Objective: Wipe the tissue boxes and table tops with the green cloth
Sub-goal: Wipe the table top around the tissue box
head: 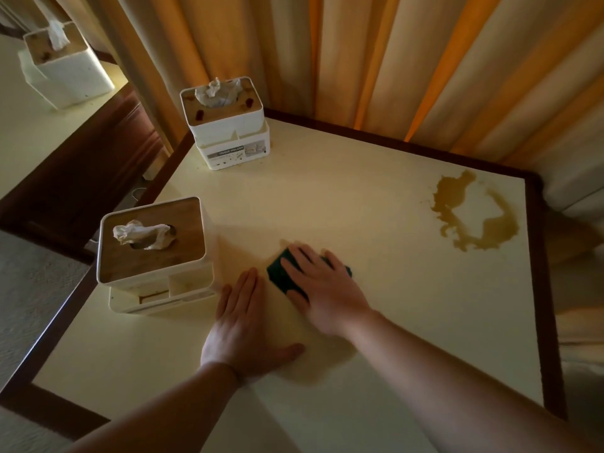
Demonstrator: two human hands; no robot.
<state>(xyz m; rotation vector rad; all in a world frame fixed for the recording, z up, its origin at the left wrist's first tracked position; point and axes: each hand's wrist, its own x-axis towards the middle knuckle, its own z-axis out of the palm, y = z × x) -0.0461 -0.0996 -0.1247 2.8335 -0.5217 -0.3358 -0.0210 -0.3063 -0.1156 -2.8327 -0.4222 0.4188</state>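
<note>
On the cream worktop [327, 197], near its middle, the right hand [322, 286] lies flat with straight fingers pressing down on the green cloth [281, 276]. Folded into a pad, the cloth has its long axis running from near left to far right, and one corner points toward the left hand [243, 325]. That hand rests palm-down just beside it, fingers straight and together, thumb spread, holding nothing. A near box [153, 253] with a wooden lid and crumpled tissue stands just left of the left hand. A far box [225, 122] sits at the back corner by the curtain [359, 53]. A brown stain [474, 214] spreads well apart on the right. A third box [65, 63] stands on another worktop, far left.
</note>
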